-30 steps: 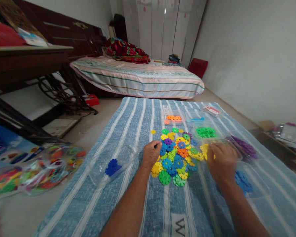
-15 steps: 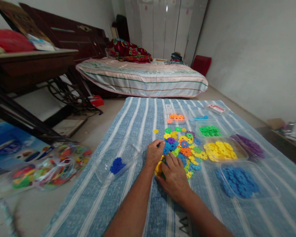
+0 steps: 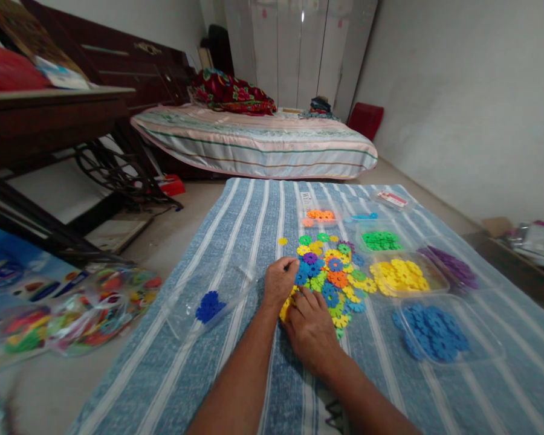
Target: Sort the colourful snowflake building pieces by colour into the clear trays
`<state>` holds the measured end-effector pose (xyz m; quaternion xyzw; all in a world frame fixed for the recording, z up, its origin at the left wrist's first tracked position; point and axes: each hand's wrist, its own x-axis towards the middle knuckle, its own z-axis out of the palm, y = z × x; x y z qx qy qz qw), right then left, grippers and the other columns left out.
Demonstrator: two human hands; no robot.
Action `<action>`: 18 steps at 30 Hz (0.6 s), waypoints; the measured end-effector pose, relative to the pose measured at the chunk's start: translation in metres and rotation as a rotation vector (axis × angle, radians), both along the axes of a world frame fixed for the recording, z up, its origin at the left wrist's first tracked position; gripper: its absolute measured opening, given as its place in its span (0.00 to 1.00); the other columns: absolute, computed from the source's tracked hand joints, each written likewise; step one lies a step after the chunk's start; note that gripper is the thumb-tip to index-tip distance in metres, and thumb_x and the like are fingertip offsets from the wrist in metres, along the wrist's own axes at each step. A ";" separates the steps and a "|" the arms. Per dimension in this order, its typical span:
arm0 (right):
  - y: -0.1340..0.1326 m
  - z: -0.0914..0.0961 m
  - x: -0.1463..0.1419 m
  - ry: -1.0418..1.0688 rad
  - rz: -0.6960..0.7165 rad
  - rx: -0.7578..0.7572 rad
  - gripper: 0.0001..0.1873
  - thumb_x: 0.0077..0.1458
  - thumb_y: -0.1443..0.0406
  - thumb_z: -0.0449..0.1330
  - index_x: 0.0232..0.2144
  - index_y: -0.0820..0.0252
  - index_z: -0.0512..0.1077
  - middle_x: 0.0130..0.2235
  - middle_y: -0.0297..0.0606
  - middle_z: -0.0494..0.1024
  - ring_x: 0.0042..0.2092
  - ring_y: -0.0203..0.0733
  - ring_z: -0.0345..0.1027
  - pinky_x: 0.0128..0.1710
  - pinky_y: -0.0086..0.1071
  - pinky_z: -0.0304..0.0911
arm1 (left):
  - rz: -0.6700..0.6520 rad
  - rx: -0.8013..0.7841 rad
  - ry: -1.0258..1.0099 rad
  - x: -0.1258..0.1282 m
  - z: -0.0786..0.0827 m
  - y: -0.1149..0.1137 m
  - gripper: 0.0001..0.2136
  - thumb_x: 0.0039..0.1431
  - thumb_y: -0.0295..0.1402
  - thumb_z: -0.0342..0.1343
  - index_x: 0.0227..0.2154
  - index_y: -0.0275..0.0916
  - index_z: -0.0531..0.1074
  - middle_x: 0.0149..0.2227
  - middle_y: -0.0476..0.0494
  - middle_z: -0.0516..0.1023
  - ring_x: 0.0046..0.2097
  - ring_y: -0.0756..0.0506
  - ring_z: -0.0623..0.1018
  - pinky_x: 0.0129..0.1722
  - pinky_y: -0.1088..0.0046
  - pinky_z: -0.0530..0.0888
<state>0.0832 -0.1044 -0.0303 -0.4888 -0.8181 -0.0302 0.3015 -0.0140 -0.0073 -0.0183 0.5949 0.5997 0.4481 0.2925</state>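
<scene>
A mixed pile of snowflake-shaped plastic discs (image 3: pixel 336 278) in many colours lies on the striped cloth. At its left edge is my left hand (image 3: pixel 280 281), closed with thumb and fingers pinched; whatever lies between them is hidden. My right hand (image 3: pixel 312 331) reaches over the pile's near left corner, its fingers bent and drawn together. Yellow discs (image 3: pixel 286 309) peek out beside its fingertips, and I cannot make out what they grip. Left of my hands, a clear plastic box (image 3: pixel 181 311) holds a few dark blue discs (image 3: pixel 210 306).
To the right stand clear tubs of yellow discs (image 3: pixel 401 277), blue discs (image 3: pixel 435 332), green discs (image 3: pixel 381 240) and purple discs (image 3: pixel 451 266). Orange discs (image 3: pixel 320 215) sit in a tub farther back. Bagged toys (image 3: pixel 90 314) lie left of the table. A bed (image 3: pixel 258 145) stands beyond.
My right hand has shifted slightly toward me and left, its fingers drawn closer together over the pile's near edge. My left hand stays pinched beside the pile. The view has turned slightly.
</scene>
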 end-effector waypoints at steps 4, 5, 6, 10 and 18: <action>-0.001 -0.003 0.005 0.008 0.039 0.022 0.10 0.58 0.70 0.51 0.34 0.61 0.73 0.43 0.45 0.74 0.54 0.48 0.60 0.55 0.49 0.55 | -0.008 0.009 0.006 0.000 0.000 0.000 0.11 0.54 0.36 0.51 0.28 0.38 0.77 0.28 0.50 0.79 0.31 0.49 0.76 0.34 0.77 0.71; -0.001 -0.003 0.007 0.020 0.052 0.025 0.11 0.58 0.71 0.50 0.34 0.61 0.73 0.42 0.44 0.74 0.53 0.47 0.61 0.55 0.48 0.55 | -0.008 0.010 0.008 0.000 0.000 0.000 0.11 0.54 0.35 0.51 0.28 0.38 0.77 0.28 0.49 0.79 0.31 0.49 0.76 0.34 0.77 0.71; -0.001 -0.003 0.008 0.041 0.062 0.027 0.11 0.58 0.71 0.50 0.33 0.61 0.73 0.41 0.44 0.74 0.52 0.46 0.62 0.54 0.47 0.56 | -0.008 0.010 0.009 0.000 -0.001 0.000 0.10 0.54 0.35 0.51 0.28 0.38 0.77 0.28 0.49 0.80 0.32 0.49 0.76 0.35 0.77 0.71; 0.000 0.007 0.018 0.165 0.071 0.082 0.10 0.58 0.71 0.51 0.30 0.60 0.72 0.38 0.41 0.75 0.47 0.43 0.65 0.49 0.42 0.61 | -0.015 0.009 0.016 0.000 0.000 0.000 0.10 0.54 0.35 0.51 0.28 0.38 0.77 0.28 0.49 0.80 0.32 0.49 0.76 0.35 0.76 0.71; 0.019 0.048 0.130 0.009 -0.364 0.376 0.05 0.56 0.67 0.56 0.29 0.60 0.71 0.35 0.41 0.76 0.41 0.44 0.68 0.44 0.41 0.61 | -0.009 0.001 0.025 0.001 0.001 -0.001 0.09 0.53 0.34 0.52 0.26 0.38 0.77 0.26 0.51 0.78 0.31 0.50 0.76 0.35 0.77 0.70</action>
